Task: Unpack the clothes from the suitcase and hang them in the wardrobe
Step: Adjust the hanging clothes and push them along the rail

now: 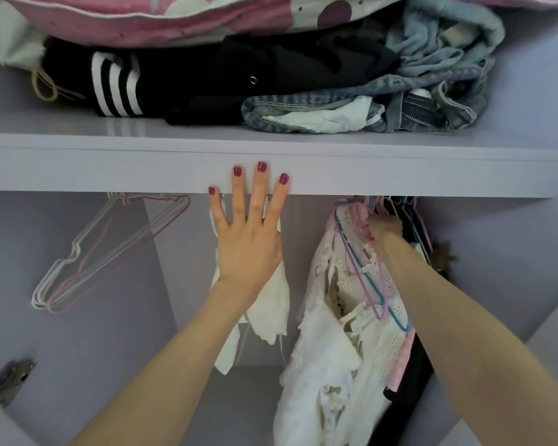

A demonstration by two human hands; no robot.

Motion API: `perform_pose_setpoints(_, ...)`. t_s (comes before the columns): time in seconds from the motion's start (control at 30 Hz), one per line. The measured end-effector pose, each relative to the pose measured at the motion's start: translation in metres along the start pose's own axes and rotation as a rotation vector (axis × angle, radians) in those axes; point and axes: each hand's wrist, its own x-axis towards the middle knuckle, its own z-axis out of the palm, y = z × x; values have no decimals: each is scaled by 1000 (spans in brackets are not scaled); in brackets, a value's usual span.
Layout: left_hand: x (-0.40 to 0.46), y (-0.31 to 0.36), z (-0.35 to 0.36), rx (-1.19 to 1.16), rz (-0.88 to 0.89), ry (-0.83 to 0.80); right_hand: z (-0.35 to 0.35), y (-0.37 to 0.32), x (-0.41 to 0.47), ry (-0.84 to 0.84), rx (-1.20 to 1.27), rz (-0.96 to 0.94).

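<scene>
Lilac wardrobe walls frame the view. Nearest, at six o'clock, a white lace garment (332, 365) hangs on pink and blue hangers (371, 284). The right hand (385, 228), at three o'clock, is curled around the bunched hanger hooks; the rail itself is hidden, so probably a hook is being seated. The left hand (250, 233), centre, lies flat with fingers straight and spread against the shelf edge (110, 169), a small white top (271, 304) behind it. Empty wire hangers (110, 249) hang at nine o'clock. Folded jeans (351, 107) sit at twelve. Next: release, fetch more from the suitcase, unseen.
</scene>
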Motion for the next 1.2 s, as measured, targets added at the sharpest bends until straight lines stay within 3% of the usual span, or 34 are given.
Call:
perform_pose_setpoints(0.17, 0, 2, -6, 15, -4, -32, 5, -2, -13, 182, -286, -64)
perform_pose_setpoints(0.37, -1, 6, -21, -17, -28, -136, -9, 19, -44, 167, -370, -262)
perform_pose_setpoints(0.5, -20, 16, -34, -106, -44, -256, -15, 49, -68, 183, -621, -573)
perform_pose_setpoints(0.63, -68, 21, -33, -216, -49, -446, -9, 88, -92, 174, -872, -1026)
perform_pose_setpoints(0.77, -123, 24, -22, -352, -60, -706, 8, 117, -125, -16, -876, -1259)
perform_pose_setpoints(0.87, -165, 24, -15, -422, -87, -900, 24, 161, -143, -205, -921, -1117)
perform_pose_setpoints(1.03, -255, 25, 5, -446, -124, -1257, 45, 277, -148, -501, -1060, -503)
perform_pose_setpoints(1.2, -427, 26, 48, -382, -90, -1586, 72, 454, -138, -719, -1168, -179)
